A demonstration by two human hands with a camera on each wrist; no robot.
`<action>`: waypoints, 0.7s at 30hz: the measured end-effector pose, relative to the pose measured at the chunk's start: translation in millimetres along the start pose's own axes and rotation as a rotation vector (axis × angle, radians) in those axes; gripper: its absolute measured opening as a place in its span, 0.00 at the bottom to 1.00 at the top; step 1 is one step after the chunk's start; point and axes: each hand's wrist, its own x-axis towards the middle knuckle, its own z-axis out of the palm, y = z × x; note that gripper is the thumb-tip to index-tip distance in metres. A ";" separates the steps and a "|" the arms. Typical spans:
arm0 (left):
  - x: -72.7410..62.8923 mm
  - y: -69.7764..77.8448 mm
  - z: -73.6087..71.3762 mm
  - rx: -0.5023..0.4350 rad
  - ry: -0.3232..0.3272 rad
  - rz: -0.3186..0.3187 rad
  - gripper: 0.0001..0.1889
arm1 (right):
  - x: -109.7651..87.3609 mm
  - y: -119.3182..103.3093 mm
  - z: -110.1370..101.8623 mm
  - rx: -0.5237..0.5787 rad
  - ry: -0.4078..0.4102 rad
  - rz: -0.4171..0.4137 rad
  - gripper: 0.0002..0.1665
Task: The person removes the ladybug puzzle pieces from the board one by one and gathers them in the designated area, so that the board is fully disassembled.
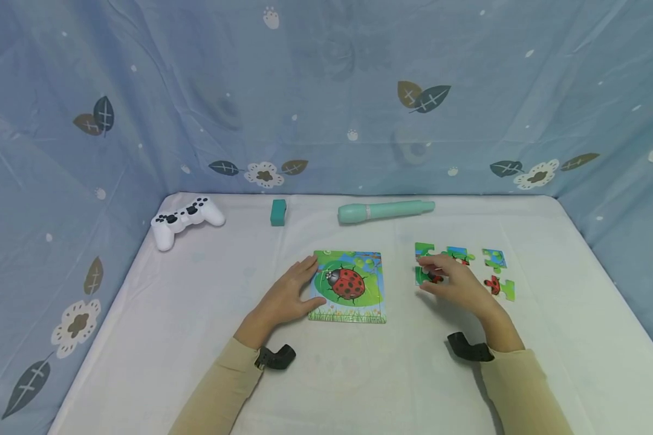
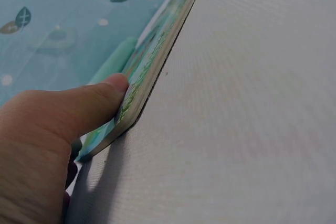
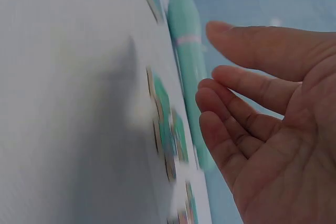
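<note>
A square ladybug puzzle board [image 1: 349, 284] lies flat on the white-covered table. My left hand [image 1: 285, 296] rests along its left side, the thumb on the lower left corner and the fingers by the upper left corner; the left wrist view shows the thumb [image 2: 100, 103] against the board's edge. Loose jigsaw pieces [image 1: 499, 287] lie to the right. My right hand [image 1: 459, 287] hovers over the left ones, partly hiding a ladybug piece [image 1: 421, 275]. In the right wrist view its fingers are loosely bent, thumb apart, with nothing between them.
A white game controller [image 1: 187, 220] lies at the back left. Near the back edge are a small teal block [image 1: 278, 213] and a long teal wand-like object [image 1: 386, 211] with a thicker left end. Blue patterned cloth [image 1: 326, 90] hangs behind the table and at both sides.
</note>
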 end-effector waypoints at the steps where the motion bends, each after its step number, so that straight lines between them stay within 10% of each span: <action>1: 0.0 0.0 0.0 0.001 0.006 0.010 0.43 | 1.0 -3.1 3.0 0.013 -0.007 -0.007 0.29; 21: -2.4 8.1 1.0 -0.082 0.077 0.108 0.30 | 10.0 -42.0 62.3 0.112 -0.117 -0.157 0.33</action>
